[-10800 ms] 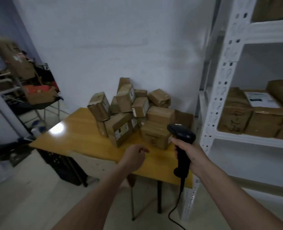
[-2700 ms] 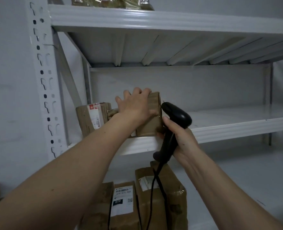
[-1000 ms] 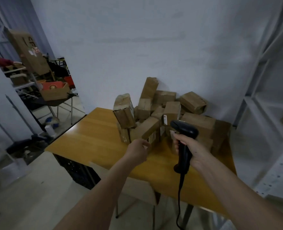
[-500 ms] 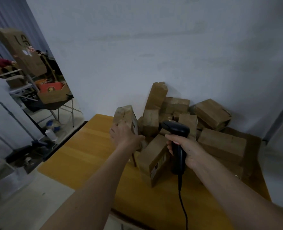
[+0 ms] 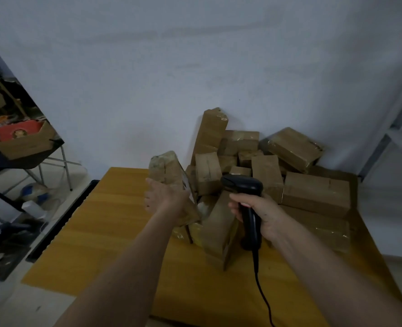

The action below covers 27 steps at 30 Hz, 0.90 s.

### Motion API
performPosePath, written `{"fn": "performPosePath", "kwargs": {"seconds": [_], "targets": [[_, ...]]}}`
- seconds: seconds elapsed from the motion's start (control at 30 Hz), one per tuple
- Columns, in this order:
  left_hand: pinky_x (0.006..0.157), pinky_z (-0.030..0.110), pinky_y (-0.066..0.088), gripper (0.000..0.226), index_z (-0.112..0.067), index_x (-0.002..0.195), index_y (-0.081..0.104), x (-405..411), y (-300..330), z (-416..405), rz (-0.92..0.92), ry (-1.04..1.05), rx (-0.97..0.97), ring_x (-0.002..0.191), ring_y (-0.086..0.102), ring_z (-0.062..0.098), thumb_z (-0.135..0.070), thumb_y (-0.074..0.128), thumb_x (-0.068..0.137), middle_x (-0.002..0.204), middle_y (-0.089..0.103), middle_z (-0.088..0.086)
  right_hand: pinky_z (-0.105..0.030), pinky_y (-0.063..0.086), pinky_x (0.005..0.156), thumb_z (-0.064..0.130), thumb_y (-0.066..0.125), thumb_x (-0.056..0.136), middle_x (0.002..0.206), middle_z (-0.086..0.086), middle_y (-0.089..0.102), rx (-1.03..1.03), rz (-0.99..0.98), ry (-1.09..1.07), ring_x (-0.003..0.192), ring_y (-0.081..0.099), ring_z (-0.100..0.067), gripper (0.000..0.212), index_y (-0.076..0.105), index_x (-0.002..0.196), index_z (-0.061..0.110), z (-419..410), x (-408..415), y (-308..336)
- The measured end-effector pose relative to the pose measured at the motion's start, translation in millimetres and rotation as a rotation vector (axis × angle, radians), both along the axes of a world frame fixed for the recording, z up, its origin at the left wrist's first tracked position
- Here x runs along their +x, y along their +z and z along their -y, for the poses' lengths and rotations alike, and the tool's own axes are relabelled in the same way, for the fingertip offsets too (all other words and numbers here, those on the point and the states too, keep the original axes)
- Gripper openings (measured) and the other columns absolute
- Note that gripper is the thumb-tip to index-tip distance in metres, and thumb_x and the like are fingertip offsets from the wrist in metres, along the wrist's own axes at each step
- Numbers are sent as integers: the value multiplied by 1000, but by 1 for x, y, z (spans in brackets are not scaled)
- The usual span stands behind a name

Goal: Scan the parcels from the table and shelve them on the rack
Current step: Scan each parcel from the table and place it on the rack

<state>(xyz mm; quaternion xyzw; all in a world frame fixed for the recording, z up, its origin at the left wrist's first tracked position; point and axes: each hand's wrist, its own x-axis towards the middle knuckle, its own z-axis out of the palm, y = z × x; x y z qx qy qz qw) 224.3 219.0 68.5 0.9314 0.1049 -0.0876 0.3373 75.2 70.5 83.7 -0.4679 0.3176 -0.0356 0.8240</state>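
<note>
Parcels [image 5: 261,175] are sitting in a big brown heap at the middle right of the frame, on the yellow table [image 5: 105,237], pushed up against the white wall [image 5: 195,55]. I am watching my left hand [image 5: 165,201] wrapping round one tall parcel [image 5: 169,175] at the left edge of the heap. The fingers are curling tight on its lower part, and it is leaning a little, with its white label edge turning toward the middle. I think it is being held that way so the scanner can see the label.

My right hand [image 5: 257,213] is gripping the black scanner [image 5: 244,197] by its handle, fingers closed all the way round. The scanner's head is pointing left, toward the held parcel and just beside it. Its cable [image 5: 260,286] is hanging down toward the bottom of the frame.

Part of the white rack [image 5: 398,128] is showing at the right edge, so the trip to a shelf looks short. I am guessing the scan comes next.
</note>
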Motion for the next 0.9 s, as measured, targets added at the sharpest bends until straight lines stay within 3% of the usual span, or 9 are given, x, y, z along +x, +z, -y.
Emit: {"fn": "performPosePath", "kwargs": {"seconds": [0.13, 0.23, 0.3, 0.47, 0.57, 0.63, 0.7, 0.8, 0.9], "targets": [[115, 53, 24, 120, -20, 154, -3, 6, -2, -23, -35, 21, -190, 141, 21, 40, -34, 81, 70, 151, 27, 22, -28, 54, 73, 7, 75, 80, 96, -15, 74, -14, -15, -52, 80, 70, -19, 27, 68, 105, 4, -16, 11, -5], [109, 57, 33, 120, -26, 154, 0, 4, -6, -45, -63, 17, -438, 137, 30, 39, -30, 80, 65, 150, 31, 17, -35, 52, 91, 13, 78, 78, 99, -10, 75, -40, -4, -92, 97, 69, -23, 32, 70, 108, 8, -28, 19, -6], [104, 51, 39, 118, -27, 154, 2, 0, -3, -59, -85, -2, -613, 133, 36, 35, -23, 80, 67, 149, 33, 11, -40, 48, 97, 19, 82, 73, 102, -7, 75, -78, -3, -120, 101, 67, -24, 39, 70, 109, 12, -37, 24, -1], [72, 31, 41, 104, -27, 155, 7, -5, 1, -79, -153, -208, -845, 109, 50, 24, -14, 74, 76, 139, 39, 10, -43, 51, 90, 23, 84, 70, 102, -8, 72, -145, 59, -158, 99, 66, -26, 51, 65, 116, 17, -54, 30, 19], [78, 32, 45, 110, -22, 154, 9, -11, 3, -80, -327, -382, -880, 104, 55, 21, -12, 77, 68, 139, 43, 10, -37, 55, 76, 17, 80, 75, 89, -6, 76, -142, 98, -150, 89, 70, -24, 39, 67, 112, 13, -56, 21, 25], [84, 33, 47, 94, -16, 146, 30, -17, 2, -76, -396, -563, -759, 105, 58, 24, -5, 78, 66, 130, 56, 8, -35, 55, 72, 16, 80, 75, 79, -1, 76, -187, 103, -171, 83, 71, -21, 32, 68, 105, 15, -56, 10, 24], [81, 31, 49, 81, -22, 133, 44, -22, -2, -71, -405, -686, -651, 108, 59, 24, 2, 81, 65, 119, 63, 4, -34, 54, 68, 15, 79, 75, 78, 1, 75, -239, 106, -204, 81, 70, -19, 26, 67, 98, 20, -54, -3, 23], [88, 35, 53, 87, -26, 128, 49, -23, -9, -63, -485, -716, -614, 113, 61, 24, -15, 94, 55, 121, 66, 1, -35, 55, 72, 15, 78, 77, 87, -1, 74, -300, 96, -236, 85, 69, -20, 24, 66, 96, 23, -51, -20, 19], [101, 45, 49, 100, -16, 127, 59, -27, -12, -52, -578, -637, -682, 112, 64, 25, -38, 99, 38, 115, 71, 3, -34, 53, 77, 16, 78, 78, 91, 1, 73, -353, 69, -246, 89, 68, -19, 26, 66, 101, 22, -50, -34, 14]]}}
